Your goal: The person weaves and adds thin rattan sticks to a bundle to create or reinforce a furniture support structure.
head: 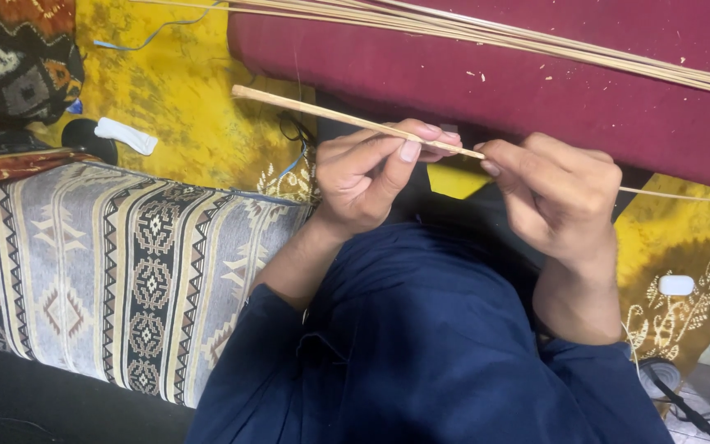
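Observation:
My left hand (367,177) pinches a thin pale bamboo strip (314,110) between thumb and fingers near its middle. My right hand (556,197) grips the same strip just to the right, fingers curled over it. The strip runs from upper left across to the far right edge, thinning as it goes. Both hands are above my lap, which is covered by dark blue cloth (429,345). What lies under my right hand's fingers is hidden.
A bundle of long thin bamboo strips (536,41) lies across a maroon cushion (536,90) at the top. A patterned striped bolster (117,263) is at left on a yellow cloth (174,90). A small white object (126,135) lies at upper left, another (675,284) at right.

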